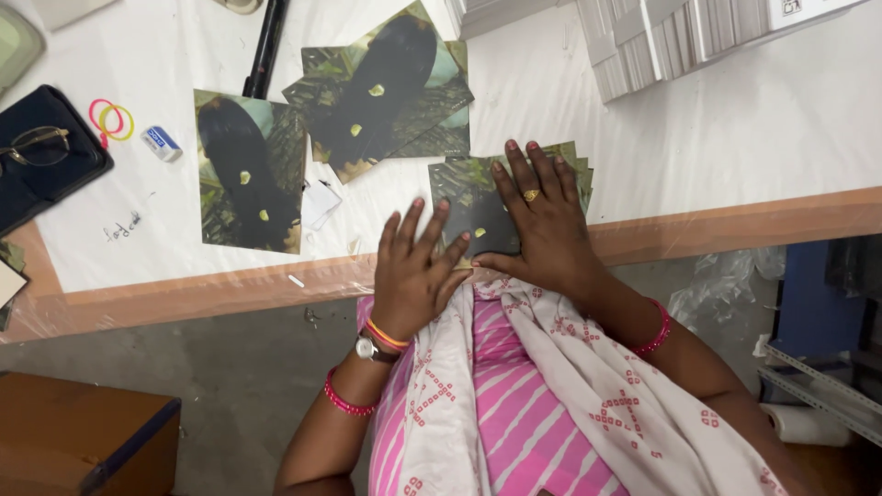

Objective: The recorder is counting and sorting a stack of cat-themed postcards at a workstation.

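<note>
Hands (478, 253) lie flat on print stack (478, 197) at table edge (735, 225)

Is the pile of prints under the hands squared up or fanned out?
Fanned out. The pile of prints shows several staggered edges past the right hand, which lies flat on it; the left hand rests at its near edge.

The stack of printed cards (478, 216) under the left hand (413, 271) and right hand (542, 225) is looking like glossy paper. Beyond that stack, the white table cover (735, 138) is showing as matt, faintly wrinkled paper, and clear shiny plastic film is lying over the smooth wooden table edge (735, 225) beside the stack.
</note>
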